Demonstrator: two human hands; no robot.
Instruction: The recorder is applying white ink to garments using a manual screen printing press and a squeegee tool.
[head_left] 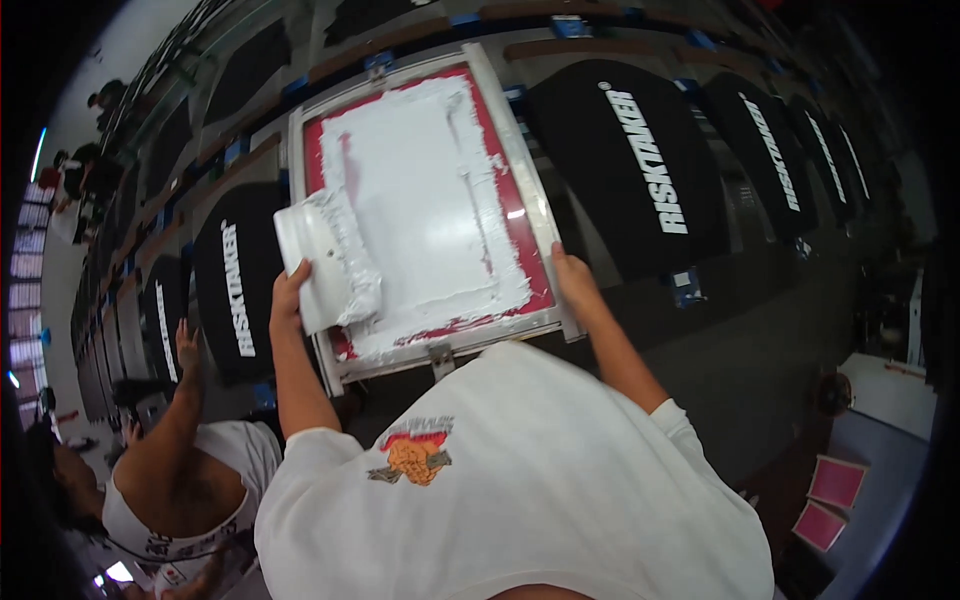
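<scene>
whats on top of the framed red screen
White paste covers most of the red screen, and the left hand holds a white squeegee over its left side. What they cover is hidden.

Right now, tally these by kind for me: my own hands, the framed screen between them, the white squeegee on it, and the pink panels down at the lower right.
Own hands, left hand and right hand: 2
Framed screen: 1
White squeegee: 1
Pink panels: 2
Total: 6

Upper garment: white short-sleeved T-shirt (560,480); orange, red and grey print (415,462), left side. Left hand (288,291) and right hand (574,280): bare.
</scene>
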